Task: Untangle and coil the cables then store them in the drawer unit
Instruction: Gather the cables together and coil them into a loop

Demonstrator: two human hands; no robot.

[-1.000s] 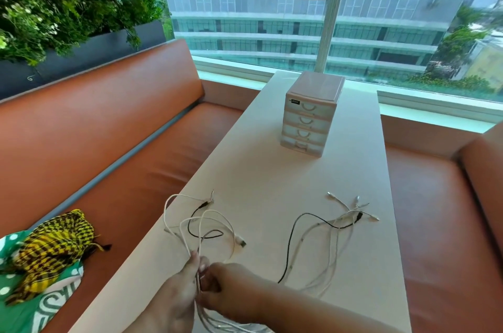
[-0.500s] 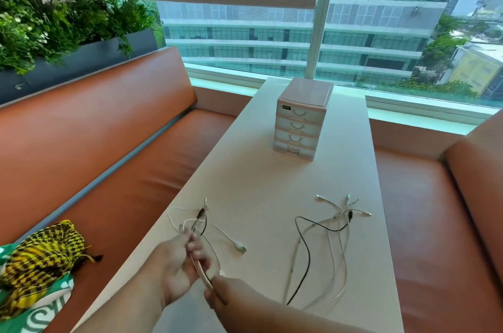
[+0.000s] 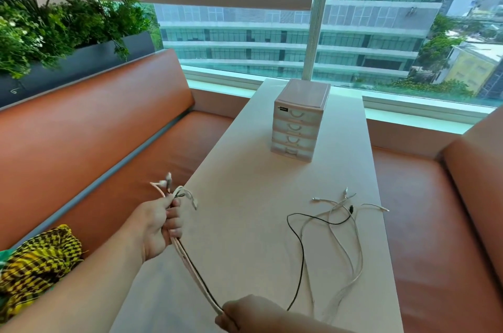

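I hold a bunch of cables (image 3: 190, 259) stretched between my two hands. My left hand (image 3: 156, 226) is over the left edge of the table (image 3: 245, 196), and its fingers (image 3: 174, 219) are curled tight round the bunch. Some white plugs (image 3: 162, 183) stick out above that hand. The bunch is pink and white with one black cable in it. It runs down in a straight line to my right hand (image 3: 245, 313) at the bottom. That hand is closed round the other end like a fist. I only see its back, so I cannot tell how each finger lies.

More loose cables (image 3: 340, 223) lie on the table to the right, well apart from my hands. They are white, with one thin black one, and they cross over each other.

Farther down the table stands the set of drawers (image 3: 298, 125). It has four drawers and all are shut. An orange seat (image 3: 95, 128) runs along the left side, with a yellow and black cloth (image 3: 40, 259) on it. Green plants (image 3: 54, 25) grow behind the seat. A big window (image 3: 381, 33) is at the far end.
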